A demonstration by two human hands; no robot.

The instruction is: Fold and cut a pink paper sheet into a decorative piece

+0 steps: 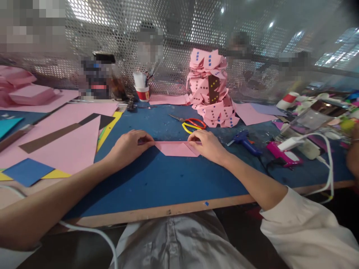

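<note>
A folded strip of pink paper (174,148) lies on the blue table in front of me, its lower corners slanted. My left hand (131,145) pinches its left end between thumb and fingers. At the other end, my right hand (206,145) is closed on the paper's upper right edge. Just beyond the right hand lie scissors (193,124) with red and yellow handles. A blue glue gun (246,142) rests to the right of that hand. Behind the scissors rises a stack of folded pink paper pieces (211,89) with blue and dark dots.
Pink, brown, yellow and blue paper sheets (70,145) cover the left side. A red and white cup (142,92) with tools stands at the back, before a perforated metal screen (174,45). On the right are a magenta device (284,154), white cables (331,160) and a clear container (308,119).
</note>
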